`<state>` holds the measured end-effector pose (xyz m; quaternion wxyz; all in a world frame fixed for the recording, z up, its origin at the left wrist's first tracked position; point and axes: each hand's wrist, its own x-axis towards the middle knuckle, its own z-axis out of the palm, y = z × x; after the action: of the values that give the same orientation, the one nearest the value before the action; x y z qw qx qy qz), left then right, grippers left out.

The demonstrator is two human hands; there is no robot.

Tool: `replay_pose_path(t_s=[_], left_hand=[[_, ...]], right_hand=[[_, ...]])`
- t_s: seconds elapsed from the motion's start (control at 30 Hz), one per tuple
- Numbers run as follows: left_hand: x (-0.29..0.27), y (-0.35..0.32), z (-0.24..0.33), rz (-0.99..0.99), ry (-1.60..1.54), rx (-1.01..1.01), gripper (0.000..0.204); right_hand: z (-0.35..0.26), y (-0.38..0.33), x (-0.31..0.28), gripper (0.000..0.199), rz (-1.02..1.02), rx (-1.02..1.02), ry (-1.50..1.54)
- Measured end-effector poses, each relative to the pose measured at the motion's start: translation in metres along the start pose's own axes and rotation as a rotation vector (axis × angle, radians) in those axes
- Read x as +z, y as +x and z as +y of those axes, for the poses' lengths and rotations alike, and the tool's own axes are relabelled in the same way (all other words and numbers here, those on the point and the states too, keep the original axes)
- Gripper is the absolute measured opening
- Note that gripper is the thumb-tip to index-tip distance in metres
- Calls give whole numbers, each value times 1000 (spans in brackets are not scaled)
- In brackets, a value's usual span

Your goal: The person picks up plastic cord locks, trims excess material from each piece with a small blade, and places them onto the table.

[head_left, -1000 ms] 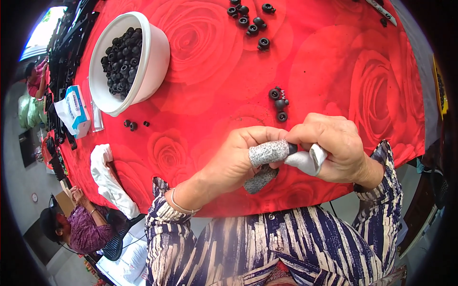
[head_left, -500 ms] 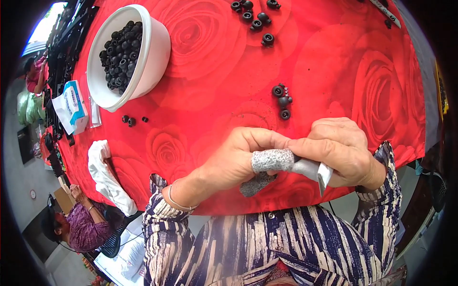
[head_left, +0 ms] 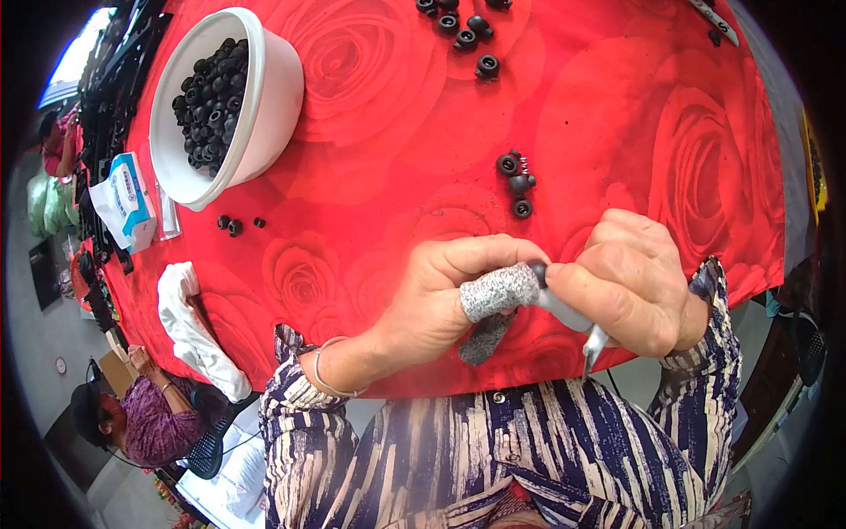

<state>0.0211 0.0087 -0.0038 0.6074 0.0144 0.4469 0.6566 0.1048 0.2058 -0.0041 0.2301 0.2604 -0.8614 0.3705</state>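
Black part [head_left: 538,271]: small, mostly hidden, up between both sets of fingertips, above the near side of the red cloth [head_left: 379,189]. Left hand [head_left: 427,295] pinched it between thumb and a finger in a grey sleeve [head_left: 499,294]; a second grey sleeve [head_left: 483,340] sat lower, its finger bent under. Right hand [head_left: 630,286] met it from the other side, thumb tip against the part, white finger cover [head_left: 564,310] just below; remaining right fingers curled in. Exact right contact was partly covered, couldn't tell the full grip.

Step in hand, as judged: two-handed fitting or pressing on the one part, seemingly midway, with neither hand free. Next move seemed to call for a firm left pinch and a controlled right thumb push or twist; slipping off such a small round piece looked the main risk.

Just beyond the hands: black trio [head_left: 520,184], with a small spring [head_left: 525,165] beside its upper piece. Farther off: loose group [head_left: 465,38] near the top edge. Left side: small bits [head_left: 234,227], then white bowl [head_left: 280,106] tilted in view, holding many black pieces [head_left: 211,110]. Tissue box [head_left: 132,203] and white cloth [head_left: 198,335] lay along the left edge. Co-worker [head_left: 163,423] beyond, well apart.
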Motion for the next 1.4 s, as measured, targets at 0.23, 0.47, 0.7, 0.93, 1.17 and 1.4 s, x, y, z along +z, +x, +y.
replay_pose_path(t_s=[0.23,0.47,0.7,0.93,1.17,1.4], left_hand=[[-3,3,3,1,49,59,21],[-14,6,-6,-25,208,325,20],[-15,7,-4,-29,224,331,24],[-20,9,-5,-70,245,325,26],[-22,8,-6,-92,173,259,24],[-19,8,-7,-105,63,151,25]], right_hand=[[1,8,-1,28,-19,105,130],[3,7,-6,27,-88,450,308],[4,7,-1,24,-107,455,284],[4,7,0,26,-136,462,233],[7,2,4,31,-124,425,235],[8,1,2,30,-135,428,253]])
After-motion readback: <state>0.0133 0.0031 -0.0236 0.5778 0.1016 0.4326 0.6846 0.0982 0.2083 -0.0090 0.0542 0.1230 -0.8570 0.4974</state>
